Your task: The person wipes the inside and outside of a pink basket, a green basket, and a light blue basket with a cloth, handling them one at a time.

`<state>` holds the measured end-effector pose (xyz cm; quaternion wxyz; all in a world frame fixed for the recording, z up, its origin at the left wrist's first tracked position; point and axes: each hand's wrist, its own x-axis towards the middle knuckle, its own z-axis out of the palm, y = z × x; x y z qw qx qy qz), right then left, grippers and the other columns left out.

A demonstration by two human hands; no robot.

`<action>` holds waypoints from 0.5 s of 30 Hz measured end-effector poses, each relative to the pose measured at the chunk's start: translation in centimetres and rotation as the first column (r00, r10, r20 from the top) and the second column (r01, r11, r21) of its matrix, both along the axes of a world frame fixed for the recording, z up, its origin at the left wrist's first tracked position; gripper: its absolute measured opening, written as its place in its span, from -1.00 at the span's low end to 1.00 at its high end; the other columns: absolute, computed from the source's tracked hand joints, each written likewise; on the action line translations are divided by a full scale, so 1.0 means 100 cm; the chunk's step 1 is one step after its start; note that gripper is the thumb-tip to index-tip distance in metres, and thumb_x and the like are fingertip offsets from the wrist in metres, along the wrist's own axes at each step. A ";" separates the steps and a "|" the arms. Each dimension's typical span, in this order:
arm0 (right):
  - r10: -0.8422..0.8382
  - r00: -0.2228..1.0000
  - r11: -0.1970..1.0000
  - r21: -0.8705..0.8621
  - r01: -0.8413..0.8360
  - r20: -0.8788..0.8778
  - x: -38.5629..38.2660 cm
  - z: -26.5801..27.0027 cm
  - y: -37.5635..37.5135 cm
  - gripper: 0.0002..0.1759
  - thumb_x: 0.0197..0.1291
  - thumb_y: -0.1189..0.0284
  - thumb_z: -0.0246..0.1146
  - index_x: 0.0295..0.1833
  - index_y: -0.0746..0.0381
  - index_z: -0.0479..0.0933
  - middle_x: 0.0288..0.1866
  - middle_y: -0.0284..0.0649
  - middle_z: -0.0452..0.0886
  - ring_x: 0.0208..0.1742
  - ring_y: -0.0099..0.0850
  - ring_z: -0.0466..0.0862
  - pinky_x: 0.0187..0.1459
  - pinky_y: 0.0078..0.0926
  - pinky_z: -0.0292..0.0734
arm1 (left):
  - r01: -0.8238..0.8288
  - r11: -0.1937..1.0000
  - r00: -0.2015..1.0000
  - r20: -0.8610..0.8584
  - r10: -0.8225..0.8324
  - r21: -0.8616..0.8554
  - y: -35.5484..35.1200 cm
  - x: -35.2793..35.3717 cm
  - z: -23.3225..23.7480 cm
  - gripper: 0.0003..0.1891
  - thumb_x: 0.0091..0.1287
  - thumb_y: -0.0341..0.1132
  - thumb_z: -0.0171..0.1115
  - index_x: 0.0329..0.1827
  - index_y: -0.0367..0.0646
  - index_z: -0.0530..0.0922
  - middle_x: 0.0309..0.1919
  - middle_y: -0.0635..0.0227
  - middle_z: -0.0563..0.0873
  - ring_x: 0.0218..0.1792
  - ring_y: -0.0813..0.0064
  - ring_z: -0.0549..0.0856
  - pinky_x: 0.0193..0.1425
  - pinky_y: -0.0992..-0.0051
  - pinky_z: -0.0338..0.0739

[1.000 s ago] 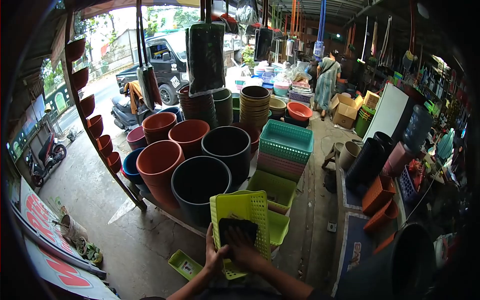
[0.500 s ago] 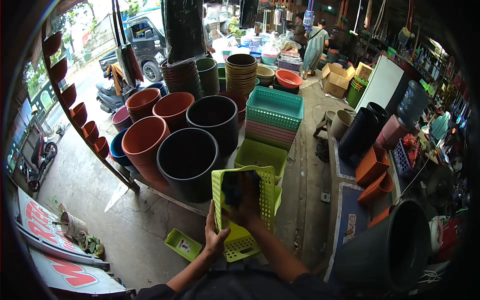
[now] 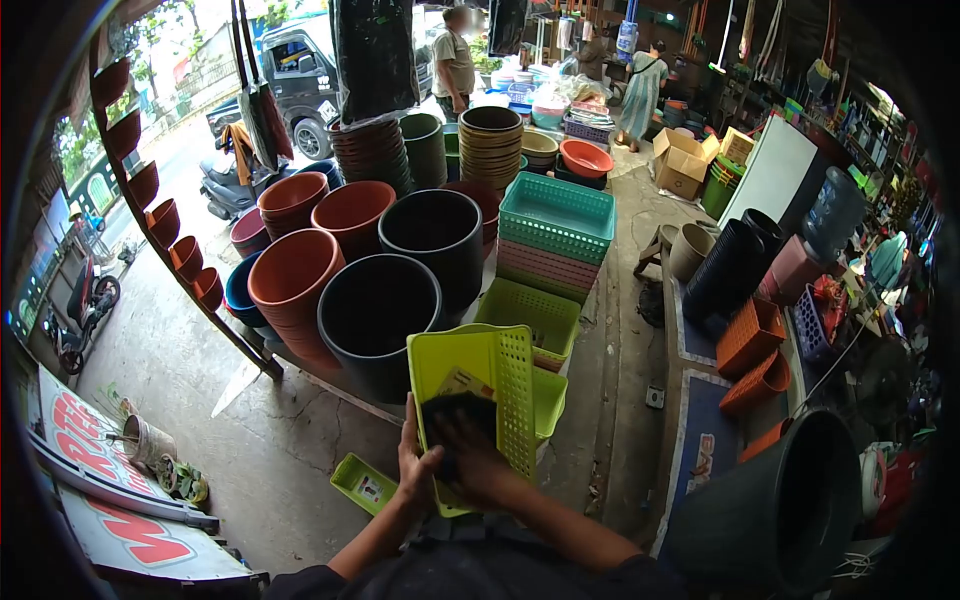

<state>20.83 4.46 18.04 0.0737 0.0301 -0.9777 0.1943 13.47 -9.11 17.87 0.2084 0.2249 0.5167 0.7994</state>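
Observation:
My left hand [image 3: 416, 468] grips the left rim of a lime-green plastic basket [image 3: 516, 390] with perforated sides, held up in front of my body. Inside it, my right hand [image 3: 478, 465] presses a dark cloth [image 3: 455, 415] against the basket's bottom. Part of a paper label [image 3: 462, 382] shows just above the cloth. Behind the held basket stand more green baskets [image 3: 540, 300], stacked. A smaller green basket [image 3: 362, 484] with a label lies on the floor to the left of my left hand.
Large black pots [image 3: 380, 345] and terracotta-coloured pots [image 3: 292, 270] stand ahead on the left. A teal basket [image 3: 556, 212] tops a stack beyond. On the right lies a big dark tub [image 3: 765, 500], near orange baskets [image 3: 750, 335]. Two people [image 3: 455, 62] are visible farther back.
The basket has turned, so its bottom and label now show. My right hand and the cloth have moved down and slightly left inside it. Another person has come into view near the truck.

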 end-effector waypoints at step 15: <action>0.143 0.871 0.902 -0.423 0.080 0.470 0.027 0.010 -0.015 -0.25 0.19 0.06 0.18 0.35 0.38 0.37 0.24 0.13 0.52 0.24 -0.01 0.53 0.31 -0.21 0.40 | -0.099 0.994 0.988 -0.112 0.102 0.035 -0.002 -0.001 -0.003 0.18 0.09 0.09 0.45 0.64 -0.12 -0.13 0.45 0.14 0.26 0.40 0.26 0.37 0.42 0.26 0.32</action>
